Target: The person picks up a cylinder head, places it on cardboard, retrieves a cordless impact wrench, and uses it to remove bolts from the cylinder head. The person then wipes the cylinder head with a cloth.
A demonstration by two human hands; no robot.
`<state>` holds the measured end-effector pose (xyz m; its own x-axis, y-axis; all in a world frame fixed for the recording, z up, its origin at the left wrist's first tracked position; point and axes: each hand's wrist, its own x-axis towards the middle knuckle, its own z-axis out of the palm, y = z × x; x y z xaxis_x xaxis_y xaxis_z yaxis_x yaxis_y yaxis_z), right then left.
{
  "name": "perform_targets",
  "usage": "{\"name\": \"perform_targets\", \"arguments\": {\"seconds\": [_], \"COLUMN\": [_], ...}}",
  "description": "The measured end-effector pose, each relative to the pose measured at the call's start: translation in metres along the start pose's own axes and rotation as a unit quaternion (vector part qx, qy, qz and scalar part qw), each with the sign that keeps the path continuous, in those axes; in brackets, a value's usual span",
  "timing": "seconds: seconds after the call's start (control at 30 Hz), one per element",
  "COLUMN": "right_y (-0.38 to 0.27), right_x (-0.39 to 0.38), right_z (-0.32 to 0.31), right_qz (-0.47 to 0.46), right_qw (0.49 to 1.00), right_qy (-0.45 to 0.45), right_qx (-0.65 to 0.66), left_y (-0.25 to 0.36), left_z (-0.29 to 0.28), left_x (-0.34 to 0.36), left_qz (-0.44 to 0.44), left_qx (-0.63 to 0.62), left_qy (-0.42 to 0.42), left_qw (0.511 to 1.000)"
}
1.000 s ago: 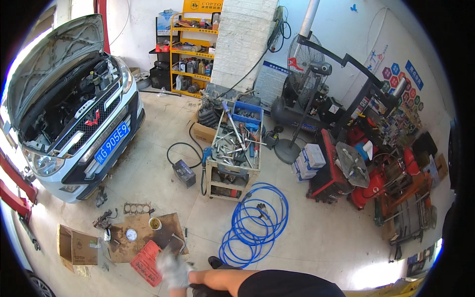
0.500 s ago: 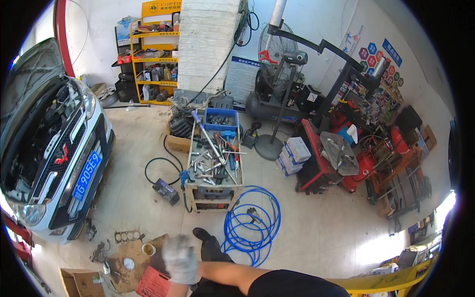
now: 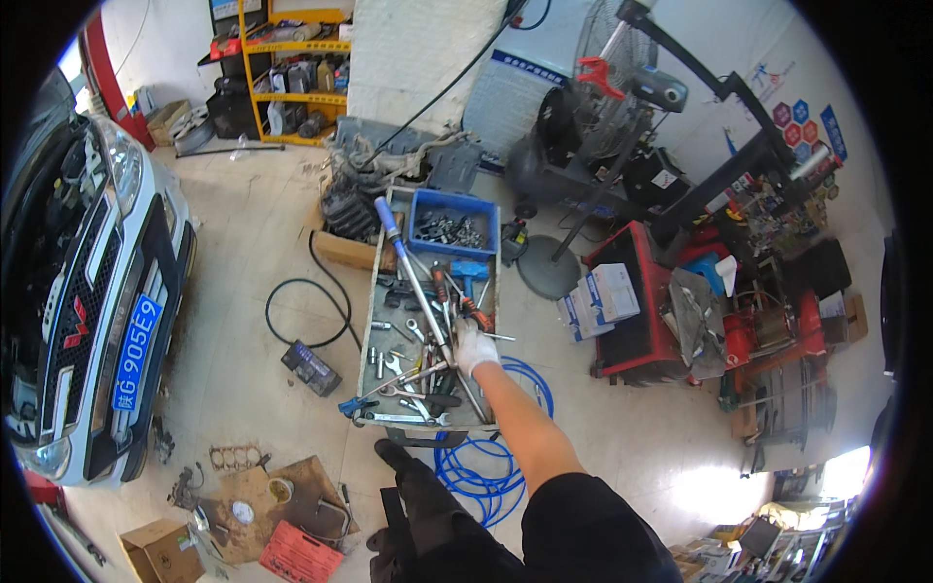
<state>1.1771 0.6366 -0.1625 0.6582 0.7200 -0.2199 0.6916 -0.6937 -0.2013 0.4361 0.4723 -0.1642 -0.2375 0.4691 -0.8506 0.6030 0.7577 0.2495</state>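
My right hand (image 3: pixel 474 346), in a white glove, reaches into a tool trolley (image 3: pixel 496 384), among wrenches (image 3: pixel 418 332), sockets and screwdrivers. It touches the tools just right of a long bar with a purple grip (image 3: pixel 391 222); its fingertips are hidden, so I cannot make out a grip. Orange-handled screwdrivers (image 3: pixel 476 313) lie just above it, with a blue-handled tool (image 3: pixel 470 272) farther back. A blue bin (image 3: pixel 496 233) of small metal parts sits at the trolley's far end. My left hand is out of sight.
A white car (image 3: pixel 126 321) stands left, its bonnet raised. A battery (image 3: pixel 311 369), blue hose coils (image 3: pixel 486 457) and cardboard with parts (image 3: pixel 258 505) lie on the floor. A red cabinet (image 3: pixel 622 360), fan stand (image 3: pixel 547 272) and equipment crowd the right. Yellow shelving (image 3: pixel 296 97) stands behind.
My right arm has swung up and forward from the lower edge into the trolley. The view has moved closer to the trolley. The gloved hand seen low earlier is now among the tools.
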Motion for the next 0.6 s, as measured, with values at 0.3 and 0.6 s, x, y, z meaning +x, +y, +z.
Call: {"name": "perform_targets", "arguments": {"seconds": [0.3,0.6], "right_y": [-0.01,-0.136], "right_x": [0.006,-0.188], "right_z": [-0.052,-0.22], "right_qz": [0.041,-0.354], "right_qw": [0.992,0.918], "right_qy": [0.107,-0.002], "right_qx": [0.05,0.177], "left_y": [0.119,0.439], "left_z": [0.018,0.064], "left_x": [0.003,-0.214], "left_qz": [0.228,0.642], "left_qx": [0.006,0.068], "left_qy": [-0.004,0.003], "left_qw": [0.974,0.764]}}
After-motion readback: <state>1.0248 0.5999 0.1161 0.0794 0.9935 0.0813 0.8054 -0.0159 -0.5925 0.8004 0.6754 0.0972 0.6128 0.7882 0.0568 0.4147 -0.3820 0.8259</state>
